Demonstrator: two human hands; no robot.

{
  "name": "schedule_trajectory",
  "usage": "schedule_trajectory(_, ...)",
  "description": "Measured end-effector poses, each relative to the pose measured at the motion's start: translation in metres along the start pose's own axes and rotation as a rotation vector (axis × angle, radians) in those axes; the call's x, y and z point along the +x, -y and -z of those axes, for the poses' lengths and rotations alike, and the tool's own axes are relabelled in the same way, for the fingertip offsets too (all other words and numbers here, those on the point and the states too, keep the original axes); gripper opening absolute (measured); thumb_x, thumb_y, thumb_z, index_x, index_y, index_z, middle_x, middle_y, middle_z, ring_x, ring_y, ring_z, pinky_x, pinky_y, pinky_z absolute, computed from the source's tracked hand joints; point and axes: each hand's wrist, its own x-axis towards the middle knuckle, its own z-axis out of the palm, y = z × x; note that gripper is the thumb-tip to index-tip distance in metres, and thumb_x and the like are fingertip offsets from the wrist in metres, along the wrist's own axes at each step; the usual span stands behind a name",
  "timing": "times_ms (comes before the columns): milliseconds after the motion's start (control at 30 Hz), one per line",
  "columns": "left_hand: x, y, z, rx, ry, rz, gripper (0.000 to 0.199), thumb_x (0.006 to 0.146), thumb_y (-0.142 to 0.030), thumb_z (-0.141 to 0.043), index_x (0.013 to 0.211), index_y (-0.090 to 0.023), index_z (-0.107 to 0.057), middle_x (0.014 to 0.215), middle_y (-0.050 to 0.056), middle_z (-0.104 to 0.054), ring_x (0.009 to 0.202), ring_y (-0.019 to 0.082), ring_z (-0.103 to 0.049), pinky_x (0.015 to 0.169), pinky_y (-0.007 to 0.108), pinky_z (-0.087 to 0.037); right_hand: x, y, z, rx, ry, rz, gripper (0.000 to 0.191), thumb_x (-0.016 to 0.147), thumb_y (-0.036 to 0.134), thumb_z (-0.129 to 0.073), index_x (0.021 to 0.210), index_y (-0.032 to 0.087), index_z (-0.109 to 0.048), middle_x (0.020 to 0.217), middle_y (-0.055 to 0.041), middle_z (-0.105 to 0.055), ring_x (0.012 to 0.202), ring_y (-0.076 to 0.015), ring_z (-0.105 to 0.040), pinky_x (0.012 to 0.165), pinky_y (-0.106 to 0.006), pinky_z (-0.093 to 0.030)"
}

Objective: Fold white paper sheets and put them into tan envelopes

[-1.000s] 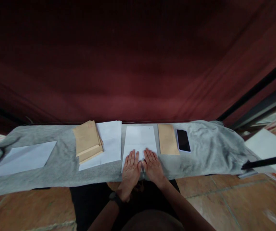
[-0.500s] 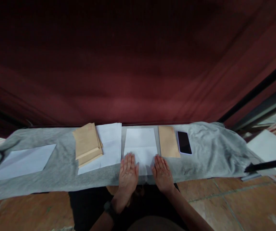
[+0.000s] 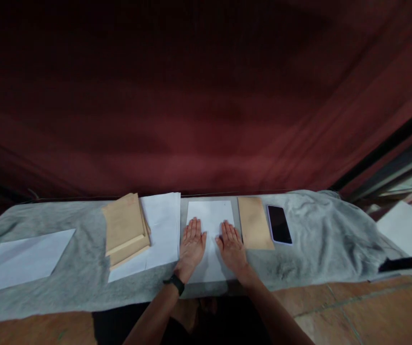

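Note:
A white sheet of paper (image 3: 211, 268) lies on the grey cloth in front of me. My left hand (image 3: 192, 244), with a black watch on its wrist, rests flat on the sheet's left side, fingers stretched out. On the right side of the same sheet my right hand (image 3: 232, 247) is also flat, fingers a little apart. Neither hand grips anything. Just right of the sheet lies a brown envelope (image 3: 255, 223). To the left, a pile of brown envelopes (image 3: 125, 223) partly covers a stack of white paper (image 3: 163, 235).
A smartphone (image 3: 280, 224) lies right of the single envelope. Another white sheet (image 3: 22, 258) is at the far left. Grey cloth (image 3: 321, 239) covers the narrow table, with a dark red curtain (image 3: 206, 143) hanging behind it. A black bar (image 3: 407, 262) juts in at the right.
Both hands have slid forward, away from me, over the sheet. The crease across the sheet seen before is now largely under the hands. The view has shifted slightly.

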Motion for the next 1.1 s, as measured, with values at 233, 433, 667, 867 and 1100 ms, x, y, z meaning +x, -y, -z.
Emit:
schedule_trajectory(233,0.019,-0.010,-0.001,0.028,-0.080,0.129,0.058,0.100,-0.026,-0.037,0.152,0.001,-0.041,0.159,0.024,-0.039,0.152,0.032,-0.031,0.125,0.052,-0.027,-0.004,0.001,-0.005,-0.002,-0.010,-0.101,0.056,0.107,0.034,-0.035,0.155,0.006,-0.039,0.160,-0.0194,-0.041,0.148,-0.0310,-0.039,0.121,-0.049,-0.032)
schedule_trajectory(433,0.060,-0.034,-0.008,-0.020,0.103,-0.020,0.056,0.099,-0.023,-0.038,0.154,-0.011,-0.043,0.162,0.014,-0.037,0.154,0.029,-0.029,0.126,0.049,-0.026,0.050,-0.002,-0.013,0.093,0.082,-0.087,0.052,0.108,0.029,-0.026,0.153,0.011,-0.045,0.158,-0.0142,-0.045,0.149,-0.0243,-0.037,0.123,-0.047,-0.027)
schedule_trajectory(667,0.085,-0.013,-0.015,-0.019,0.074,0.136,0.060,0.101,-0.029,-0.038,0.154,-0.001,-0.038,0.162,0.022,-0.035,0.154,0.030,-0.026,0.127,0.049,-0.019,0.087,-0.016,-0.030,0.014,0.030,-0.145,0.056,0.107,0.033,-0.035,0.155,0.005,-0.040,0.159,-0.0202,-0.040,0.149,-0.0286,-0.038,0.122,-0.047,-0.029)
schedule_trajectory(867,0.079,0.009,-0.001,-0.182,0.009,0.226,0.056,0.095,-0.018,-0.042,0.148,-0.001,-0.046,0.156,0.024,-0.045,0.150,0.031,-0.036,0.124,0.049,-0.027,0.089,-0.018,-0.026,0.028,0.009,-0.187,0.055,0.106,0.031,-0.036,0.152,0.003,-0.043,0.157,-0.0212,-0.044,0.145,-0.0295,-0.042,0.120,-0.046,-0.031)
schedule_trajectory(1100,0.051,0.030,0.025,-0.434,0.077,0.479,0.046,0.088,-0.013,-0.050,0.132,-0.007,-0.061,0.131,0.021,-0.068,0.126,0.030,-0.063,0.111,0.039,-0.044,0.059,-0.021,0.009,0.052,0.084,-0.314,0.047,0.100,0.022,-0.043,0.143,0.006,-0.055,0.142,-0.0194,-0.061,0.130,-0.0278,-0.056,0.110,-0.038,-0.041)
